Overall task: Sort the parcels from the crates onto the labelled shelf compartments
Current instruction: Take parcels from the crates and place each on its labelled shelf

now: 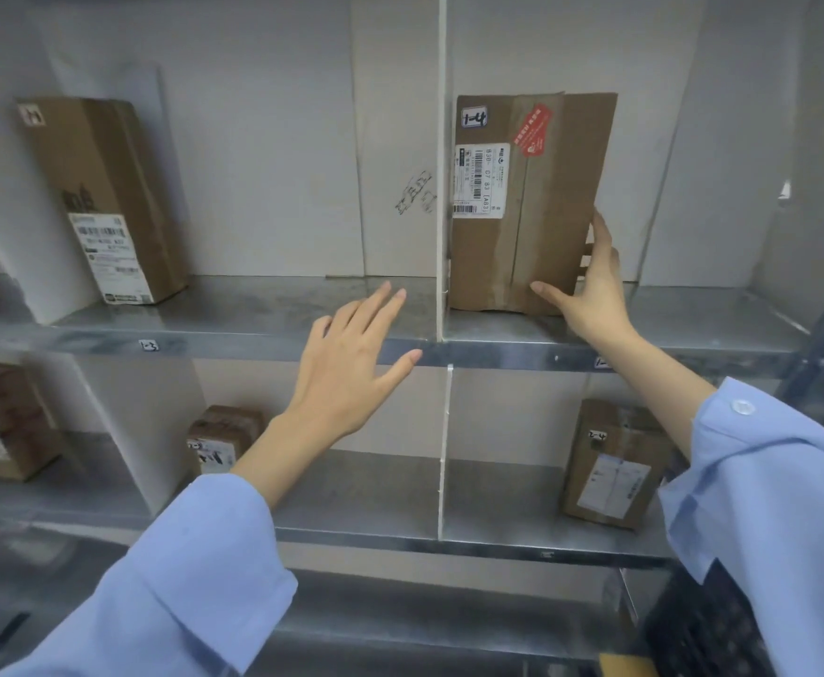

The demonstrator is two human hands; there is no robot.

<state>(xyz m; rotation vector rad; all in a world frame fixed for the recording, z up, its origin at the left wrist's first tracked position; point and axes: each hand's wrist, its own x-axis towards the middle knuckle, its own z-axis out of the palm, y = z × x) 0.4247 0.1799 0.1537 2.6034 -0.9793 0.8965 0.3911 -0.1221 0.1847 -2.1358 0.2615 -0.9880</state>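
Right now the person's right hand (591, 290) is clasped on the lower right corner of a tall cardboard parcel (530, 202), thumb across the front face and fingers (601, 227) wrapped along its right edge. The parcel stands upright on the upper shelf (693, 324), in the compartment to the right of the white divider (442, 163), pressed close against that divider. It carries a handwritten tag reading 1-4, a printed shipping label and a red sticker.

The left hand (346, 368) hovers open in front of the shelf's metal lip, fingers spread, holding nothing and touching no parcel.

In the compartment to the left, another tall brown box (107, 197) leans against the far left wall, well apart from the hands. On the lower shelf (371, 495) sit three smaller boxes: one at the far left (4, 422), one behind the left wrist (224, 437), and one on the right (615, 461) tagged 2-4. Both sleeves (195, 579) are light blue. A dark crate (708, 632) shows at the bottom right corner.
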